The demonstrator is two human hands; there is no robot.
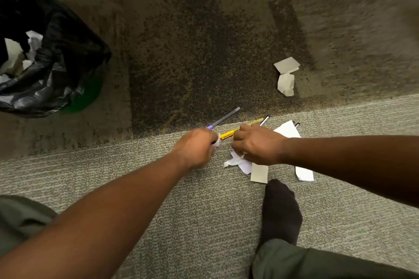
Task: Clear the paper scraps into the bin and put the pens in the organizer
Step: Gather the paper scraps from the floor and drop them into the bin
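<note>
- Left hand [195, 147]: clenched grip around the near end of a clear pen with a purple tip [223, 118] plus a small white scrap [217, 142]; pen shaft angled away to the far right over the carpet [136, 176].
- Right hand [256, 144]: fingers curled down onto a crumpled white scrap [235, 161], pinching it; thumb side just beside the yellow pen [229, 133].
- Yellow pen flat on the carpet between the two hands, running far-right under the right hand's fingers.
- Black-and-white pen [264, 120] just past the right hand, on the far side; another dark pen tip [297, 124] peeking from behind a white sheet [287, 130].
- Beige paper strip [259, 173] and a white scrap [304, 174] near the right forearm, on the near side.
- Two folded beige scraps [286, 75] well apart, far right, on the darker carpet.
- Bin with black liner [56, 79] at far left, white paper already inside.
- Dark sock [281, 210] and grey-green trouser legs at the near edge.
</note>
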